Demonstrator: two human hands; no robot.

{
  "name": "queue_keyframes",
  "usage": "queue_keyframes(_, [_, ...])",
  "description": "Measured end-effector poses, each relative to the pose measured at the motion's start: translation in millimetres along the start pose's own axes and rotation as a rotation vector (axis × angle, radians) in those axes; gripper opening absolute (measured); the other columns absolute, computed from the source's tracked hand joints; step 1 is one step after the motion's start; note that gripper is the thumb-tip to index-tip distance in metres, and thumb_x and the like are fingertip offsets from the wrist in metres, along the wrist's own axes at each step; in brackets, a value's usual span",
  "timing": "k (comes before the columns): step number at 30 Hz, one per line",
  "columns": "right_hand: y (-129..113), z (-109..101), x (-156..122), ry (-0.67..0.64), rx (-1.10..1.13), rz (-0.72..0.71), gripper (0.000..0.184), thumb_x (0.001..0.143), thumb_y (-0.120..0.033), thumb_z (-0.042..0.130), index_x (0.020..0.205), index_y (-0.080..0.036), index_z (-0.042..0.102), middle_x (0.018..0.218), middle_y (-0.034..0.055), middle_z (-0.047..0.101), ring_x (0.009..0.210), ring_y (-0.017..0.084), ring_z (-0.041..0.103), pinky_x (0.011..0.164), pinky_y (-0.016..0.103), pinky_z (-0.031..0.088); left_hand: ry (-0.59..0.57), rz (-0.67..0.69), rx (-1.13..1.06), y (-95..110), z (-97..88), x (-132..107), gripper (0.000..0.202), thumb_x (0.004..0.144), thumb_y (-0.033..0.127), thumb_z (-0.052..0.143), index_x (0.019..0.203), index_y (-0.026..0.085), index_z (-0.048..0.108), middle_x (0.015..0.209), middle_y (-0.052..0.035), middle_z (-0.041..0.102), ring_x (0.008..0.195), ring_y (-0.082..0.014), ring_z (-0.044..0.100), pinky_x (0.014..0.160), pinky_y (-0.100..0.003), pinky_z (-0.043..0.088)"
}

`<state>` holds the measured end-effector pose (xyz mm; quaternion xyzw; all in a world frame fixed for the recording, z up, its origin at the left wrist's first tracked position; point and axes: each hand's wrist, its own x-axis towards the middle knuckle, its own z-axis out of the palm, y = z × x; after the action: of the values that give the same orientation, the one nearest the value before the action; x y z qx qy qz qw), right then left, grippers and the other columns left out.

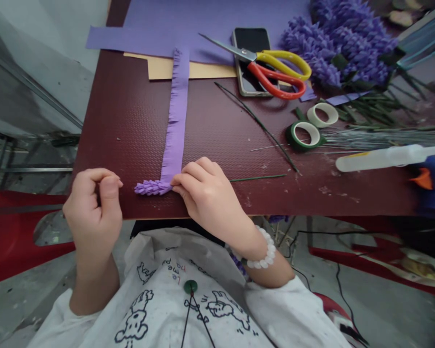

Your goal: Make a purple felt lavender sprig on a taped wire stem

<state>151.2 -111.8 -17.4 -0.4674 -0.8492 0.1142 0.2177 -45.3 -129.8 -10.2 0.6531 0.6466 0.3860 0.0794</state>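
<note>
My right hand pinches the base of a purple paper flower spike lying near the table's front edge. From that base a fringed purple paper strip runs away from me, its cuts along the left side. A thin green stem comes out to the right from under my right hand. The part of the flower between my fingertips is hidden. Off the flower's left end, apart from it, my left hand is raised with its fingers curled and thumb bent in. Nothing shows in it.
Scissors lie across a phone. Purple sheets cover the table's back. On the right are finished purple flowers, green tape, pale tape, wires, a loose green stem and a glue stick.
</note>
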Motion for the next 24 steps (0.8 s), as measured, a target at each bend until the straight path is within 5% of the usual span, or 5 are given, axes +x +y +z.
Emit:
queue_keyframes(9, [0,-1,1,-0.002,-0.020,0.000,0.021,0.093,-0.018,0.045,0.087,-0.016,0.066,0.087,0.0066,0.062,0.085,0.021,0.042,0.073,0.035,0.033,-0.104,-0.090,-0.118,15,10.7,-3,0.013,0.080,0.022,0.067,0.090,0.025,0.060,0.088,0.0024,0.067,0.083,-0.0136,0.066,0.082,-0.031,0.054])
queue_keyframes(14, [0,-1,0,-0.008,-0.014,0.006,0.022,0.093,-0.017,0.045,0.086,-0.016,0.065,0.088,0.0070,0.062,0.086,0.021,0.042,0.073,0.035,0.033,0.138,-0.095,-0.028,-7,7.2,4,0.012,0.076,0.025,0.072,0.085,0.021,0.066,0.081,0.0014,0.065,0.069,-0.0139,0.061,0.064,-0.031,0.050])
queue_keyframes(17, [0,0,0,-0.002,-0.004,0.010,0.022,0.094,-0.018,0.044,0.085,-0.016,0.065,0.088,0.0070,0.063,0.085,0.021,0.043,0.073,0.035,0.033,0.252,-0.063,0.097,-24,-3.8,12,0.015,0.078,0.028,0.069,0.090,0.019,0.070,0.080,-0.0014,0.067,0.075,-0.0185,0.062,0.070,-0.036,0.051])
queue_keyframes(20, [0,0,0,0.001,-0.005,0.012,0.022,0.094,-0.018,0.045,0.085,-0.016,0.065,0.087,0.0069,0.063,0.085,0.021,0.043,0.073,0.035,0.033,0.209,0.010,0.230,-30,-12.2,14,0.025,0.091,0.033,0.051,0.081,0.021,0.071,0.072,-0.0021,0.067,0.083,-0.0221,0.065,0.085,-0.045,0.049])
queue_keyframes(24, [0,-1,1,-0.001,-0.020,0.010,0.021,0.093,-0.017,0.045,0.086,-0.016,0.066,0.086,0.0064,0.063,0.084,0.021,0.043,0.072,0.034,0.033,-0.053,0.184,0.231,-16,-10.4,9,0.023,0.082,0.036,0.065,0.104,0.027,0.068,0.106,-0.0035,0.066,0.103,-0.0235,0.060,0.097,-0.046,0.043])
